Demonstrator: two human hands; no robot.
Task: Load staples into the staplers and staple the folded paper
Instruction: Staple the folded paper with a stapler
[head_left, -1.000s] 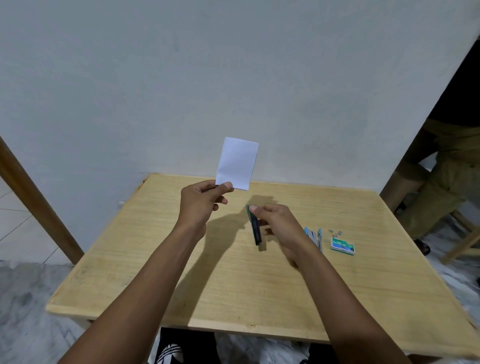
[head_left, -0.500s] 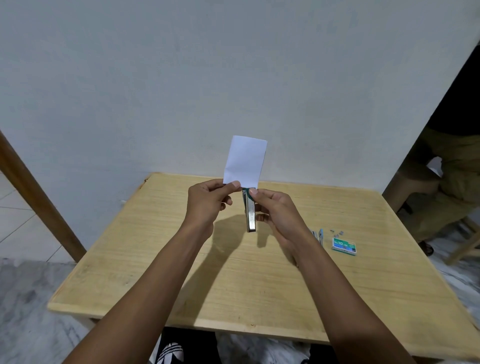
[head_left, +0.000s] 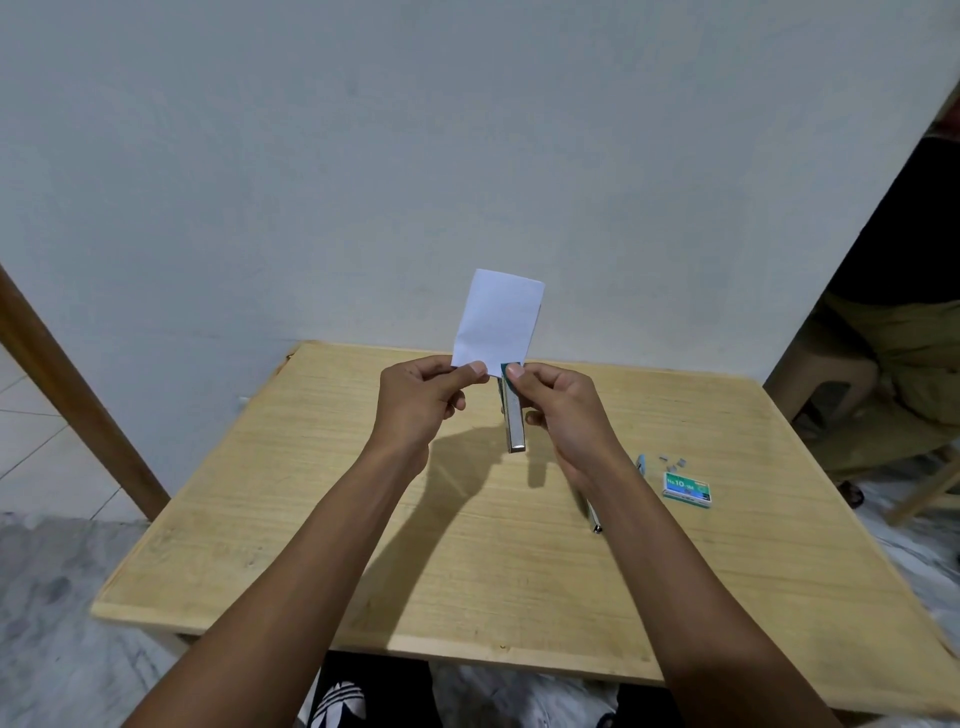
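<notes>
while the small white folded paper (head_left: 498, 317) stands upright in the air above the far edge of the worktop (head_left: 363, 545), i have its lower left corner pinched between thumb and forefinger of my left hand (head_left: 421, 405). its lower right corner sits in the mouth of the slim metal stapler with a green top (head_left: 511, 410), which hangs nose-up and tail-down in my right hand (head_left: 561, 415). the fingers of that hand are closed around the stapler, thumb on the green head right at the paper's edge. whether the mouth is already pressed shut on the sheet i cannot tell; the thumb covers it.

i judge this stapler to be loaded, since it is being put to the paper, but its staple channel is not visible. no staple shows in the paper yet, so the stapling itself looks about to happen rather than done.

further right on the worktop, partly hidden behind my right forearm, lies a pale blue second stapler (head_left: 642, 462), with what looks like a thin metal part (head_left: 594, 515) lying nearer me. just beyond it are a few loose staple strips (head_left: 674, 460), and beside those the small green staple box (head_left: 687, 488), lying flat. the task speaks of staplers, so that second one likely still needs its turn.
</notes>
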